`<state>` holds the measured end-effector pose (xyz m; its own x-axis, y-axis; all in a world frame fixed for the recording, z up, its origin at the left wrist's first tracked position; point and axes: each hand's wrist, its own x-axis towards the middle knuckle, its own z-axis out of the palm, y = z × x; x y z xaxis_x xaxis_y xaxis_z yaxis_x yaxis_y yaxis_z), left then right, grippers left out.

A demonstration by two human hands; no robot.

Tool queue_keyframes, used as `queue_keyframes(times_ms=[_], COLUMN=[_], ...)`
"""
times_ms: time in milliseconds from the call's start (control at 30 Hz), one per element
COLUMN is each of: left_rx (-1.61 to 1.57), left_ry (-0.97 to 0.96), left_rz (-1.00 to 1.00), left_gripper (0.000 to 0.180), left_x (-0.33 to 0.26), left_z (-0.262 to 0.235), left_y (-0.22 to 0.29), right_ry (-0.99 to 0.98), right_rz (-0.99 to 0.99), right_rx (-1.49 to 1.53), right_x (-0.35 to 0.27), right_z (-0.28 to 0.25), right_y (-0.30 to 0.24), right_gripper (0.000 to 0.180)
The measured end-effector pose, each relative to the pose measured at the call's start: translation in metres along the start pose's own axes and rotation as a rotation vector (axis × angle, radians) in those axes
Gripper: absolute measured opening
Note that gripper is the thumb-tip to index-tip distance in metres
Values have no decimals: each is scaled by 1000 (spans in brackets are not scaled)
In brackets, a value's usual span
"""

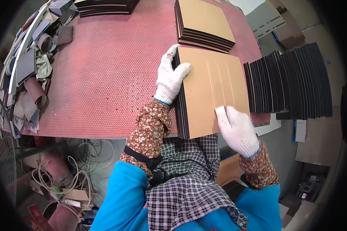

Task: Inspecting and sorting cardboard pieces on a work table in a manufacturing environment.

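At our far left, a jumble of grey and brown abrasive scraps (36, 61), some curled into rolls, lines the edge of the desk (96, 81), whose pink surface carries a fine mesh pattern. Below that edge we see pale hoses (75, 179) looped beside a reddish cylinder (54, 163). A dark layered stack (104, 7) sits at the far side of the desk. Moving right, we come to the left hand (168, 77), white-gloved above a brown floral sleeve (148, 127); its fingers are spread, the thumb on the top face and the others reaching along the left side of a board stack (204, 90). This stack lies at the desk's near edge, just in front of the checked apron (192, 192), with a tan top, dark layers below and a few pale lines across its face. Behind it we find a second tan-topped stack (206, 19). The right hand (237, 127), also gloved, rests at the near right part of the top board, its fingers bent inward; we cannot tell whether they pinch anything. At our right, dark boards (291, 82) stand in a close, fanned row just beside the stack.
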<state>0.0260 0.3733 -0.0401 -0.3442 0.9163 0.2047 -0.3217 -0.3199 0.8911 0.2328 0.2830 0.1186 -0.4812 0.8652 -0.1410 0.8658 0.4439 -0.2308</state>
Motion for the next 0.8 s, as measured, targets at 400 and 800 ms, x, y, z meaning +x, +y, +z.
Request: queue_keyframes(times_ms=[400,800], left_rx=[-75,-105], left_ry=[2,8], left_rz=[-36,-38], left_gripper=[68,68], left_x=[-1,0], left_z=[4,1], left_y=[1,-5], right_ry=[193,120], right_rz=[-317,117], right_rx=[-479,29], right_x=[105,80], right_z=[6,7], right_y=[28,10], right_gripper=[17,32])
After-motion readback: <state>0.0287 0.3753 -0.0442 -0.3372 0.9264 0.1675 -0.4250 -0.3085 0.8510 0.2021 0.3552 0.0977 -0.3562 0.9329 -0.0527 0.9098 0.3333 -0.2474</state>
